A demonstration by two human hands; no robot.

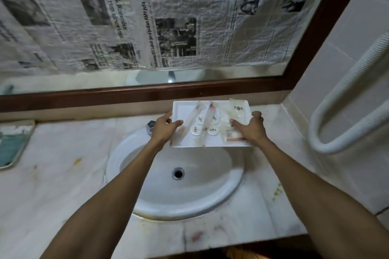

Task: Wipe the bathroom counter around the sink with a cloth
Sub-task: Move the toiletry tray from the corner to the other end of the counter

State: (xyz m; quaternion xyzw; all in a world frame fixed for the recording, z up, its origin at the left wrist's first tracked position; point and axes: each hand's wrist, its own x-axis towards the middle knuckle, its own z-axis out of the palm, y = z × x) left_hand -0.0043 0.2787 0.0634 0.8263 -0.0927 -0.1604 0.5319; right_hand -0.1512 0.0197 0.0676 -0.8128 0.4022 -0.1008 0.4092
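Note:
Both my hands hold a white rectangular tray (pixel 185 109) above the back of the white oval sink (pixel 189 193). My left hand (pixel 164 129) grips its left edge and my right hand (pixel 250 127) grips its right edge. Small toiletry packets, sachets and round white caps lie on the tray. The marble counter (pixel 63 174) around the sink bears yellowish and reddish stains. A teal cloth (pixel 10 145) lies on a small tray at the far left of the counter. No cloth is in either hand.
A chrome tap (pixel 151 127) stands behind the sink, partly hidden by my left hand. A wood-framed mirror (pixel 311 33) covered with newspaper fills the back wall. A white curved rail (pixel 345 99) hangs on the tiled right wall.

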